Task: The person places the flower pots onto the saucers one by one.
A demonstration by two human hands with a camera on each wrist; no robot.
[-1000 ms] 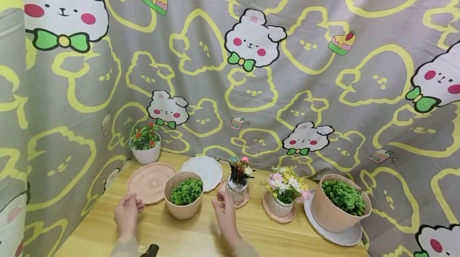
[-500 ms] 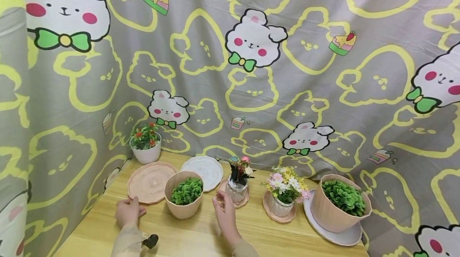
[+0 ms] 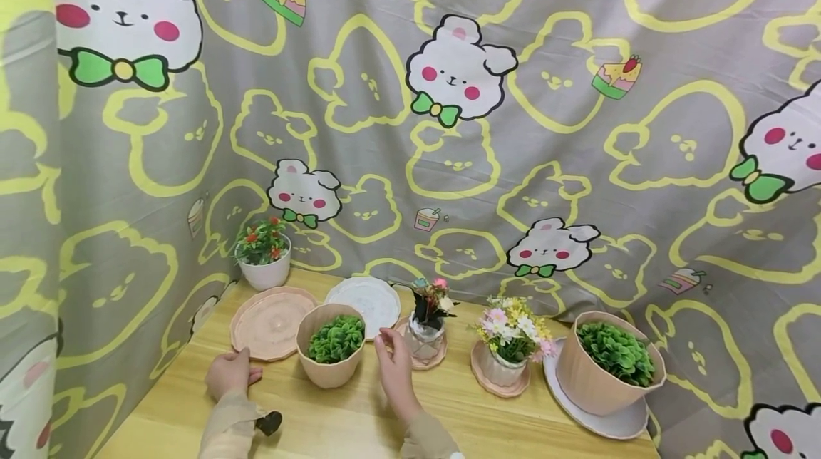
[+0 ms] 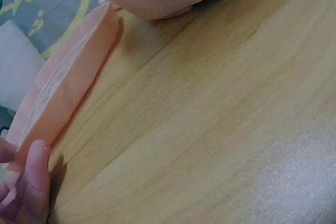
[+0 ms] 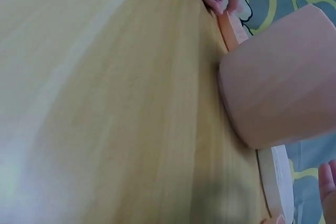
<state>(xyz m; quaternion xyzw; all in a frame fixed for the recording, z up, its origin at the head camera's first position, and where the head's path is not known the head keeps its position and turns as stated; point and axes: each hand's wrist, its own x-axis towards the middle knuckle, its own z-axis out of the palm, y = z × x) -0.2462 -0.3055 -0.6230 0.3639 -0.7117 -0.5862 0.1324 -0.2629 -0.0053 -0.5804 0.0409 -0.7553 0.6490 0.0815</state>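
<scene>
A round pink saucer [image 3: 269, 320] lies flat at the left of the wooden table [image 3: 359, 423]. My left hand [image 3: 242, 363] pinches its near rim, and in the left wrist view my fingers [image 4: 32, 182] sit on the pink saucer's edge [image 4: 68, 87]. A pink pot of green leaves [image 3: 330, 352] stands between my hands. My right hand [image 3: 385, 338] reaches past that pot to the near rim of a white saucer [image 3: 368, 302], fingers lightly curved. The right wrist view shows the pink pot [image 5: 278, 82], the white saucer's edge [image 5: 273, 182] and a fingertip [image 5: 328, 182] beside it.
A white pot with red flowers [image 3: 263, 259] stands in the back left corner. A small glass vase on a pink coaster [image 3: 425, 334], a flower vase on another coaster [image 3: 507, 356] and a large pink pot on a white saucer [image 3: 606, 366] line the right. Patterned cloth [image 3: 449, 124] walls the table.
My left hand dropped to the pink saucer's near rim and took hold of it. My right hand moved forward toward the white saucer's rim.
</scene>
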